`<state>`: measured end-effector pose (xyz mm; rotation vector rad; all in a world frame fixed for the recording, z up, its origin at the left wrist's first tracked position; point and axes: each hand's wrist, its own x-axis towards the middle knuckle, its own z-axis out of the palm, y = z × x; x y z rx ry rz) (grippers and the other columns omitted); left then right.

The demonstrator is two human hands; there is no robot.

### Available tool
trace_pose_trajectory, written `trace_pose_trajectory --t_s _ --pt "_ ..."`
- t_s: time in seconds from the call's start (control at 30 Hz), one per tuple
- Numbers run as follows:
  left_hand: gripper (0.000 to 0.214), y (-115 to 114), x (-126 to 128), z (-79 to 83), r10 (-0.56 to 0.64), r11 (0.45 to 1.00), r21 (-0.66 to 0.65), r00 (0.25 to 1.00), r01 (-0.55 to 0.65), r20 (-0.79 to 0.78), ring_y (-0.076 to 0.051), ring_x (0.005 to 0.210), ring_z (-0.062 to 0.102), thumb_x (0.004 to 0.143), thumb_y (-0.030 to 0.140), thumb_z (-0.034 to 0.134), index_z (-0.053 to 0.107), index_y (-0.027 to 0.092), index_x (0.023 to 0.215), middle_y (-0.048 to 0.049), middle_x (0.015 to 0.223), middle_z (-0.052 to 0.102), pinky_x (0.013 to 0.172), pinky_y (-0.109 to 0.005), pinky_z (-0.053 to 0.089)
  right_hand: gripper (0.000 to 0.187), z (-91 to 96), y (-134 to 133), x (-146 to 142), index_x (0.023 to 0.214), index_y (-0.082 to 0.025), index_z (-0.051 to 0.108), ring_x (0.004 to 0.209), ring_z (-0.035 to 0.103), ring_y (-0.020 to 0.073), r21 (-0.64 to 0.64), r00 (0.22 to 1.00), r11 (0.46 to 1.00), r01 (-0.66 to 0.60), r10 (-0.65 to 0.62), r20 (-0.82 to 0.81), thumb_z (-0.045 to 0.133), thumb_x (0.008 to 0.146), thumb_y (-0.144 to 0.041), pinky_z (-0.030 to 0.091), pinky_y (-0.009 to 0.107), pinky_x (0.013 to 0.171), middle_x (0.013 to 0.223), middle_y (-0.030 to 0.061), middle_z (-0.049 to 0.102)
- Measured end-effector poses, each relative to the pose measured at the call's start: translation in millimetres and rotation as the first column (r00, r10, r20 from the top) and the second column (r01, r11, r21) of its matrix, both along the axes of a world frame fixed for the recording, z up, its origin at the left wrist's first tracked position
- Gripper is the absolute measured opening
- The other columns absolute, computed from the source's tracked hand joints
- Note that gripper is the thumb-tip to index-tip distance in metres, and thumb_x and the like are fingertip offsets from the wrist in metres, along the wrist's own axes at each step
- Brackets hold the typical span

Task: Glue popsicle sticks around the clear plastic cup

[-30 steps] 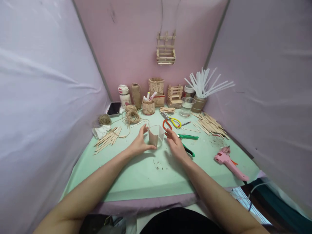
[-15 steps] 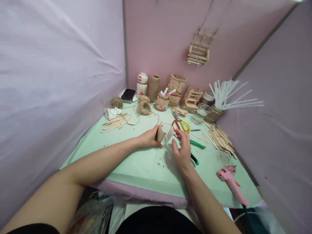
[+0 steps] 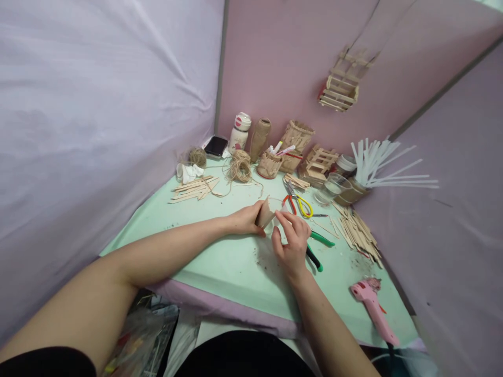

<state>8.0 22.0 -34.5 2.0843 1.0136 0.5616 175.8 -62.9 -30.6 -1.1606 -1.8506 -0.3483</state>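
Observation:
My left hand (image 3: 249, 219) is closed around the left side of a clear plastic cup (image 3: 270, 229), which has stiff brown pieces (image 3: 266, 213) along that side. The cup looks tilted, and part of it is hidden by my hands. My right hand (image 3: 291, 241) is at the cup's right side, its index fingertip touching or nearly touching the edge of the brown pieces. The thumb stays apart from the fingers. Just beyond that hand lie scissors with red and yellow handles (image 3: 304, 207) and green-handled pliers (image 3: 322, 239), partly covered by it.
A pink glue gun (image 3: 375, 309) lies at the right front. Wooden sticks (image 3: 359, 230) are piled at right, more (image 3: 194, 188) at left. Along the back stand twine (image 3: 239, 166), a bottle (image 3: 239, 133), a stick-covered pen cup (image 3: 270, 163) and white glue sticks (image 3: 373, 162).
My right hand has moved left and inward, bringing its index finger to the brown pieces. The left hand keeps its hold on the cup. The whole view has shifted and tilted slightly.

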Motion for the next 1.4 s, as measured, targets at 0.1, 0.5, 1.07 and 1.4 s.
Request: trace_pose_trajectory --t_s 0.1,0.5,1.07,1.4 --pt "0.102 0 0 -0.2 0.001 1.000 0.004 1.000 -0.001 0.005 -0.035 0.111 0.061 0.058 0.037 0.081 0.031 0.012 0.143 -0.0180 0.124 0.061 0.088 -0.041 0.049 0.041 0.4 0 0 0.127 -0.026 0.060 0.109 0.056 0.0246 0.001 1.000 1.000 0.001 -0.001 -0.003 0.053 0.088 -0.019 0.038 0.043 0.095 0.115 0.0073 0.065" --pt "0.106 2 -1 0.7 -0.034 0.999 -0.008 0.999 0.035 0.040 -0.035 0.114 0.059 0.055 0.037 0.083 0.029 0.012 0.143 -0.0180 0.128 0.058 0.092 -0.042 0.048 0.048 -1.4 0 0 0.133 -0.025 0.053 0.115 0.055 0.0265 0.021 0.999 1.000 -0.016 0.017 -0.040 0.054 0.086 -0.019 0.041 0.047 0.098 0.124 0.0109 0.060" --pt "0.069 10 -15 4.2 -0.159 0.987 0.050 0.978 0.154 0.135 -0.025 0.113 0.060 0.066 0.026 0.076 0.048 0.012 0.127 -0.0117 0.123 0.063 0.096 -0.035 0.046 0.030 -14.4 -17 2 0.100 -0.017 0.075 0.086 0.072 0.0231 -0.533 0.870 0.819 -0.212 -0.090 -0.484 0.055 0.084 -0.031 0.056 0.038 0.085 0.096 0.0093 0.077" --pt "0.065 4 -12 5.5 -0.048 0.997 0.068 0.995 0.043 0.082 -0.027 0.107 0.062 0.065 0.032 0.077 0.051 0.014 0.122 -0.0119 0.118 0.065 0.090 -0.037 0.048 0.038 -20.9 -21 1 0.112 -0.015 0.073 0.104 0.069 0.0274 -0.580 0.785 0.744 -0.332 -0.123 -0.607 0.058 0.083 -0.034 0.052 0.043 0.097 0.111 0.0118 0.074"
